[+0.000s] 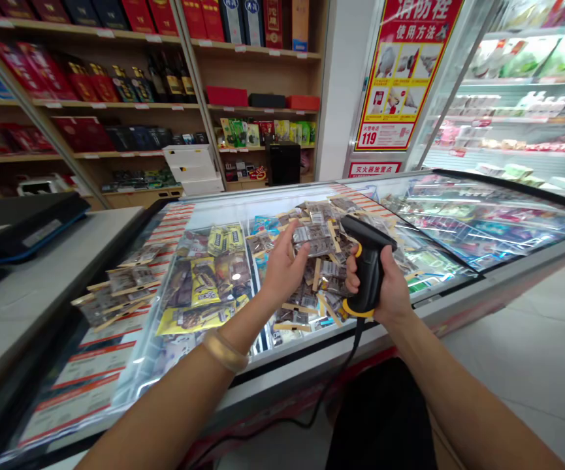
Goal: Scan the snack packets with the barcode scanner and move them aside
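At the far left, a small stack of clear packets with tan strips (128, 287) lies apart from the rest, over the red-and-white price labels (86, 365); I think it best kept well clear of the main pile so the two don't mix. Beside it, yellow snack bags (204, 281) show through the glass top of the display chest (306, 369).

My left hand (285, 267) is partly closed, thumb and fingers narrowed on the left end of a clear packet (319, 240) with a pale label. The packet sits over the middle of the chest, just left of the scanner. Gripping only its end seems sound, as the label stays uncovered; I'd keep that face flat, since creased or shiny film could spoil a reading.

Under and around it spreads the loose pile of similar packets (331, 269), whose labels could stray into the beam.

To the right, my right hand (392, 290) is wrapped around the handle of a black-and-yellow barcode scanner (368, 267); I can't tell whether a finger presses the trigger. The cable (314, 418) hangs below and wants slack.
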